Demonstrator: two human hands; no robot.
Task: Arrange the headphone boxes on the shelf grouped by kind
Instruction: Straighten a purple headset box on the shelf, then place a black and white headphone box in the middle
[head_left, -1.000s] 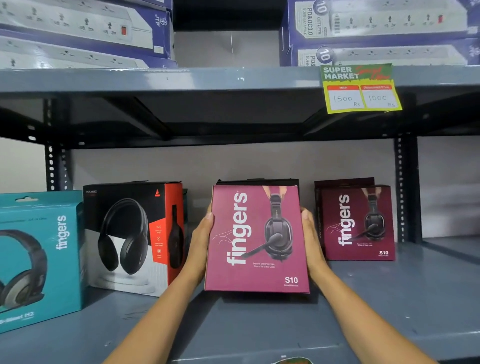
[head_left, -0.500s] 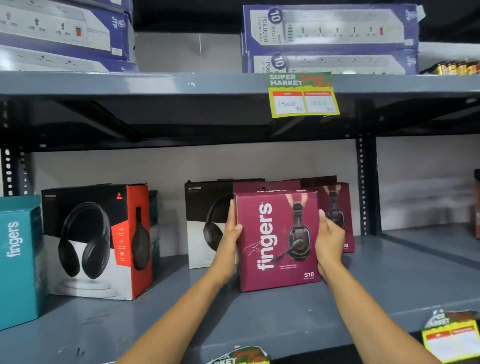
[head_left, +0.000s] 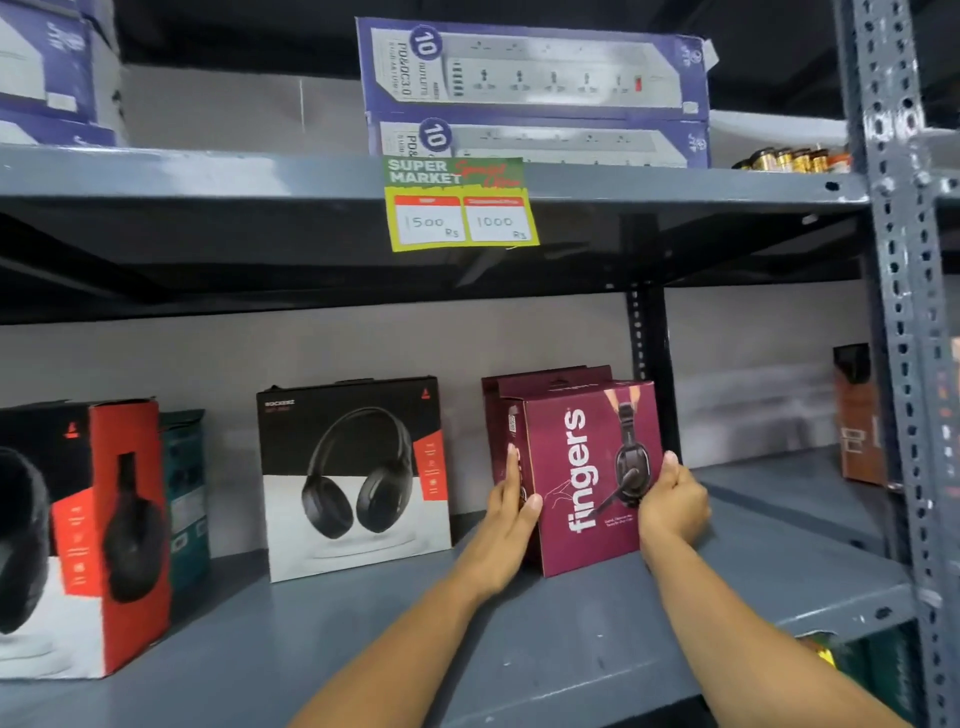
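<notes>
A maroon "fingers" headphone box (head_left: 582, 478) rests on the grey shelf (head_left: 519, 639), turned at an angle. My left hand (head_left: 511, 512) presses its left side and my right hand (head_left: 672, 501) grips its right edge. Right behind it stands a second maroon box (head_left: 545, 382), mostly hidden. To the left stands a black, white and red headphone box (head_left: 353, 478). Another box of that kind (head_left: 78, 540) is at the far left, with a teal box (head_left: 184, 488) behind it.
Purple power-strip boxes (head_left: 535, 78) are stacked on the upper shelf, with a yellow price tag (head_left: 460, 208) hanging from its edge. A perforated grey upright (head_left: 904, 364) stands on the right. A brown box (head_left: 857, 415) is at the far right, with bare shelf before it.
Both hands have carried the maroon box to the right and back, so it now sits directly in front of the other maroon box. The view has shifted right; the second black box is uncovered.
</notes>
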